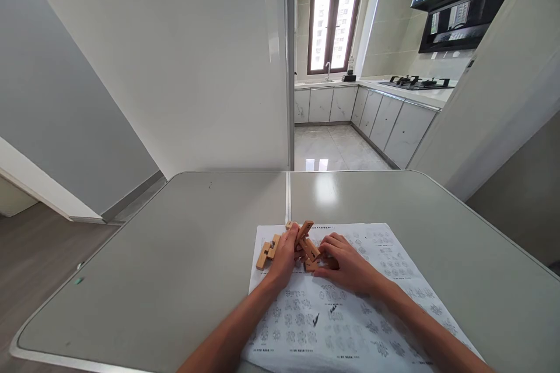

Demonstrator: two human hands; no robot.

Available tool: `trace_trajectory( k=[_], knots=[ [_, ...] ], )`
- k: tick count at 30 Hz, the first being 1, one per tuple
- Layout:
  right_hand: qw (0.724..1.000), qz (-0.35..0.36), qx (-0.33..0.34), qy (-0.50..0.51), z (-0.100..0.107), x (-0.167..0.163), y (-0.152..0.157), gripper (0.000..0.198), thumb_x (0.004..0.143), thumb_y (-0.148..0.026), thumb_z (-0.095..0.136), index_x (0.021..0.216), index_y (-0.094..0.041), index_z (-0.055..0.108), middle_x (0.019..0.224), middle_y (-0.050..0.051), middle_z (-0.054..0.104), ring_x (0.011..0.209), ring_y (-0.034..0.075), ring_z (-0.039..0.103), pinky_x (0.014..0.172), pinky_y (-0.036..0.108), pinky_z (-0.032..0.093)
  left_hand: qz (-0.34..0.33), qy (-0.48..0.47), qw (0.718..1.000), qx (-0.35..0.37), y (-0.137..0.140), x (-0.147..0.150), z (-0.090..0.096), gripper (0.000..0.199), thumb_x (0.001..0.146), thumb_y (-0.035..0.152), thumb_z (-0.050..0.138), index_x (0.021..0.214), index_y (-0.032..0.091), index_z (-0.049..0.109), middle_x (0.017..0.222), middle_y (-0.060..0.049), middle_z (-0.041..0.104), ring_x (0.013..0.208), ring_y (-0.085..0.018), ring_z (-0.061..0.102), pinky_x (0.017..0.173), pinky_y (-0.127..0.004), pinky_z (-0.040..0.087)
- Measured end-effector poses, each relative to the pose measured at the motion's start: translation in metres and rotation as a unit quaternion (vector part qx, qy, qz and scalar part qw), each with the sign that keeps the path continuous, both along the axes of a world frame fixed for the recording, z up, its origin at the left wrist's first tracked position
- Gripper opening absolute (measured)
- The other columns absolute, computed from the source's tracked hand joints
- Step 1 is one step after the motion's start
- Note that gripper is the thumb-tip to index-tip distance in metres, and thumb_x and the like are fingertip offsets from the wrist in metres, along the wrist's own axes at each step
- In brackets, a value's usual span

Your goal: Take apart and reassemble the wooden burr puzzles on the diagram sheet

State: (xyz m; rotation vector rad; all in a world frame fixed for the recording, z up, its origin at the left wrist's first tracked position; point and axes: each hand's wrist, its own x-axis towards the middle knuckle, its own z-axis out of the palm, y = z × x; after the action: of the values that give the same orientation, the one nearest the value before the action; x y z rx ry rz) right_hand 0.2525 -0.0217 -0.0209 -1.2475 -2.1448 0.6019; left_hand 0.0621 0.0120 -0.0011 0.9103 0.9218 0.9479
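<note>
My left hand point(285, 254) is closed around notched wooden puzzle pieces point(310, 249) that cross each other, one jutting up and one slanting down to the right. My right hand point(346, 262) is curled at their right side, its thumb and fingers closed on a low wooden puzzle piece point(311, 266) close to the paper. Its fingertips partly hide that piece. Just left of my left hand, more notched wooden blocks point(268, 252) lie on the printed sheet point(306, 320). Another block end point(289, 225) peeks out behind my left fingers.
The sheet carries rows of small puzzle diagrams and a few dark tick marks. It lies on a grey-green table point(196, 256) with a pale rim and a centre seam. Small green bits point(79, 281) sit near the left edge. Beyond are a white wall and a kitchen with a stove point(415, 83).
</note>
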Motion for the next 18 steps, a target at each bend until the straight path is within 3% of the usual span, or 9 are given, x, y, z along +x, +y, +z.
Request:
trace_trajectory(
  k=[7, 13, 18],
  knots=[
    [1.0, -0.003, 0.005, 0.002, -0.0051, 0.0009, 0.0016, 0.024, 0.086, -0.042, 0.077, 0.088, -0.024, 0.062, 0.092, 0.005, 0.065, 0.093, 0.026, 0.057, 0.08, 0.04, 0.049, -0.001, 0.002, 1.0, 0.006, -0.0005, 0.0001, 0.0039, 0.059, 0.082, 0.077, 0.062, 0.081, 0.018, 0.055, 0.059, 0.006, 0.046, 0.049, -0.008, 0.036, 0.051, -0.024, 0.027],
    [0.999, 0.038, 0.026, 0.007, -0.0037, -0.0011, 0.0022, 0.021, 0.098, -0.041, 0.064, 0.084, -0.024, 0.064, 0.088, 0.005, 0.067, 0.09, 0.025, 0.058, 0.087, 0.043, 0.048, 0.003, -0.001, 1.0, 0.004, 0.0008, 0.001, 0.001, 0.064, 0.079, 0.081, 0.06, 0.082, 0.017, 0.057, 0.059, 0.006, 0.048, 0.049, -0.008, 0.037, 0.05, -0.024, 0.027],
    [0.998, -0.046, 0.04, 0.025, -0.0036, -0.0028, 0.0021, 0.028, 0.102, -0.047, 0.056, 0.088, -0.025, 0.068, 0.092, 0.007, 0.07, 0.09, 0.026, 0.061, 0.087, 0.044, 0.046, 0.018, -0.03, 0.999, 0.006, 0.0025, 0.0007, 0.0001, 0.059, 0.08, 0.075, 0.065, 0.078, 0.018, 0.054, 0.059, 0.006, 0.045, 0.05, -0.008, 0.037, 0.051, -0.024, 0.027]
  ],
)
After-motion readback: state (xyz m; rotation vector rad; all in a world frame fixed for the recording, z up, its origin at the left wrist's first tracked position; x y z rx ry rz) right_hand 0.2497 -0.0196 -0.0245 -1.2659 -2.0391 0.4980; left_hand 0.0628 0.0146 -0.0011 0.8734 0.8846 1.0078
